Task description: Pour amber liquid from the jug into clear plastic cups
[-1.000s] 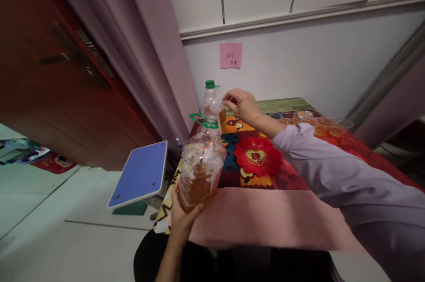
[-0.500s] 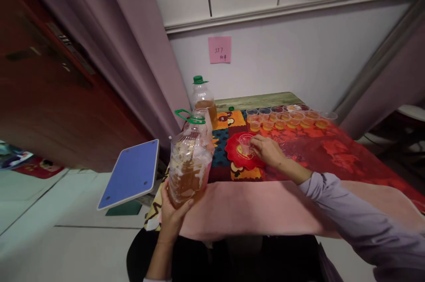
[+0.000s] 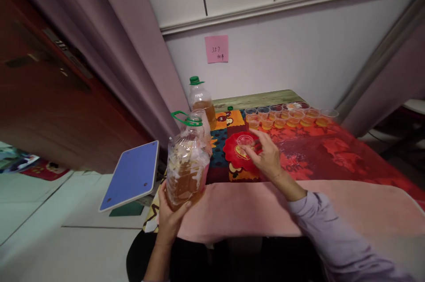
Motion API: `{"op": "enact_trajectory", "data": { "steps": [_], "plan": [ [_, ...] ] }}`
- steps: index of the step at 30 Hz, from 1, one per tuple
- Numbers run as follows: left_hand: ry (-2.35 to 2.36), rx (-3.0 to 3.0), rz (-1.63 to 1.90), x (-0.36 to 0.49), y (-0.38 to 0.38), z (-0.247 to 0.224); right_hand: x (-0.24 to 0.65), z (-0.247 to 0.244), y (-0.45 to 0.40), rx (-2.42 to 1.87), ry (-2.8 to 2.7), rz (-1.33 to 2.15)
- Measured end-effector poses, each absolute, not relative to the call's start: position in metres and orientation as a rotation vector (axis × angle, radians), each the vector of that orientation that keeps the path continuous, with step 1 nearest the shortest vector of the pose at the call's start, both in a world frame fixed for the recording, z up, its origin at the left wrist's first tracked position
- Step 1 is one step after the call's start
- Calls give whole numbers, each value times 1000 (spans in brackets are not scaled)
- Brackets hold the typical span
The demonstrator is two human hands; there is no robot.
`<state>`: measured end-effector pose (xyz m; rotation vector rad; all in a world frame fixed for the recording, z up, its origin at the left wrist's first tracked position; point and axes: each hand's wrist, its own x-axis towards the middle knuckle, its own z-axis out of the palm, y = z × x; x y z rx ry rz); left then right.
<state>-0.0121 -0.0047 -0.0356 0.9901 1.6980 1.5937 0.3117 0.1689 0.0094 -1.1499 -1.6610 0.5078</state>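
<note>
1. Because the large bottle [image 3: 186, 180] is bulky and partly filled with amber liquid, we grip it low with the left hand [image 3: 170, 215], thumb and fingers wrapped around the base, presumably to steady the weight.
2. We find its neck uncapped and pointing upward, ringed by a green handle [image 3: 193, 121]. The bottle is at the front left of the table [image 3: 259, 99], within easy reach; whether its base is supported there we cannot tell.
3. We see the second bottle [image 3: 199, 96], capped and upright, behind the first, near the curtain [image 3: 149, 38]. This position probably leaves the front of the table free.
4. We note a loose green cap [image 3: 230, 108] lying right of the second bottle, seemingly set clear of both hands.
5. We locate the small cup [image 3: 245, 140] on the red plate [image 3: 229, 151], right of the large bottle; we judge that the plate would catch drips.
6. We have the right hand [image 3: 267, 153] over the plate, thumb and fingers parted at the cup, not pinched together. Contact with the cup cannot be confirmed.
7. We observe the other cups [image 3: 295, 118] grouped closely at the back right, likely to save space.
</note>
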Motion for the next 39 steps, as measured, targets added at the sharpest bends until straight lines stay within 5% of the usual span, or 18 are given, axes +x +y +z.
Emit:
{"op": "enact_trajectory", "data": {
  "steps": [5,10,39],
  "plan": [
    [1768,1128,1534,-11,-5,-27,238,-5,149,-847,-1228,1288],
    [1801,1236,1546,-2,-3,-15,221,-18,145,-582,-1173,1631],
    [2175,1527,1165,5,-6,78,223,-36,132,-430,-926,1848]
  ]
}}
